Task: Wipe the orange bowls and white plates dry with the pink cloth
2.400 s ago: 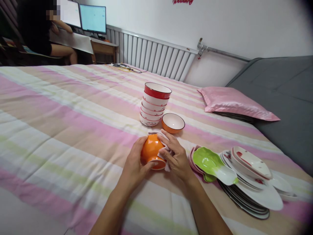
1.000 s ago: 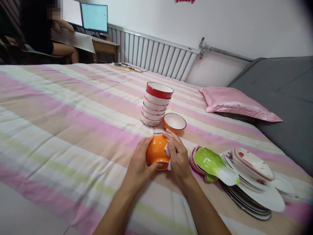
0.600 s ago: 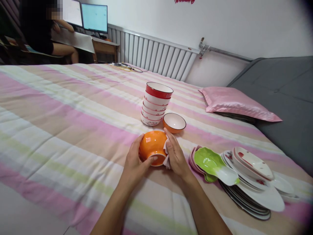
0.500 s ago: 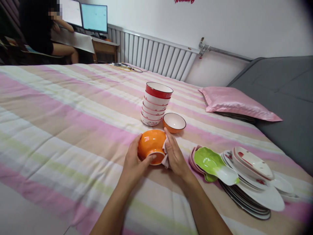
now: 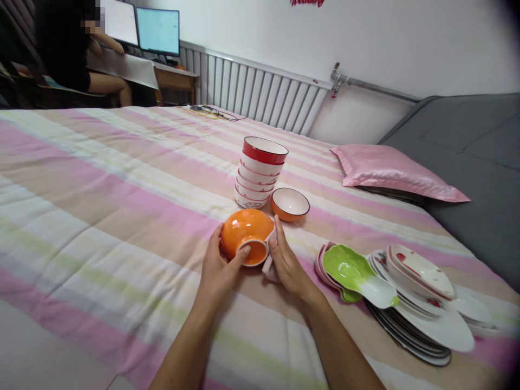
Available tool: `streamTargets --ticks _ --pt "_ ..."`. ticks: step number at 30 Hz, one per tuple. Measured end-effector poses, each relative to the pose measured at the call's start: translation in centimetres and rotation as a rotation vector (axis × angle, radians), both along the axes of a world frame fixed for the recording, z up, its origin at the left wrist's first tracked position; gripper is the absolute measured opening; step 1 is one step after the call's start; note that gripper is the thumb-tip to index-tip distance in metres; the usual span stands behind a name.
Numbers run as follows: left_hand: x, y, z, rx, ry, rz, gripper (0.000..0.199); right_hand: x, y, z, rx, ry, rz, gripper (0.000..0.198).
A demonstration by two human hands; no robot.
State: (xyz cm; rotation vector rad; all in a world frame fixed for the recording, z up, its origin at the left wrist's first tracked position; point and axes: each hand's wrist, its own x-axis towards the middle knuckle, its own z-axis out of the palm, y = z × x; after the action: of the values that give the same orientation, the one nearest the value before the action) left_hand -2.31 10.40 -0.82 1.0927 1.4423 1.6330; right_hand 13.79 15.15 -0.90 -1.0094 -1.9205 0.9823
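An orange bowl (image 5: 246, 226) is tipped on its side above the bed, its round foot facing me. My left hand (image 5: 219, 265) grips its left side, with the thumb lying on the foot. Against the bowl's right side, my right hand (image 5: 285, 260) presses a pale pink cloth (image 5: 270, 266), part of which hangs below the fingers. Just beyond stands a stack of white bowls (image 5: 255, 187) topped by one with a red band. A second orange bowl (image 5: 290, 205), white inside, sits upright beside that stack.
To the right lie a green leaf-shaped dish (image 5: 345, 265) and a pile of plates (image 5: 439, 325). A pink pillow (image 5: 398, 170) rests near the grey headboard (image 5: 467, 130). Striped bedding (image 5: 122, 216) spreads beneath. At the far left a person (image 5: 60, 49) sits by monitors (image 5: 158, 31).
Both hands have shifted slightly left and up with the orange bowl, which has turned a little. The cloth stays pressed to its right side. The stacked bowls and plates have not moved.
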Motion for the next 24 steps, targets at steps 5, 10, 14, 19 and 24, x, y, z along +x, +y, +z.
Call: streamTargets --ticks 5,10,14,19,24 --pt "0.2 -0.3 1.6 -0.038 -0.174 0.01 0.069 -0.2 -0.2 0.0 0.049 -0.008 -0.019 0.064" --pt "0.6 -0.5 1.8 -0.008 -0.249 -0.029 0.064 -0.4 -0.7 1.0 0.134 0.03 -0.059 0.062" --pt "1.2 -0.7 2.0 -0.027 -0.415 -0.078 0.06 -0.5 -1.2 1.8 0.211 0.035 -0.111 0.06" --pt "1.9 -0.9 2.2 -0.038 -0.628 -0.138 0.052 -0.8 -1.7 2.3 0.29 0.014 -0.166 0.058" --pt "2.1 -0.8 2.2 -0.059 -0.784 -0.176 0.039 -1.3 -2.1 2.2 0.312 0.0 -0.183 0.061"
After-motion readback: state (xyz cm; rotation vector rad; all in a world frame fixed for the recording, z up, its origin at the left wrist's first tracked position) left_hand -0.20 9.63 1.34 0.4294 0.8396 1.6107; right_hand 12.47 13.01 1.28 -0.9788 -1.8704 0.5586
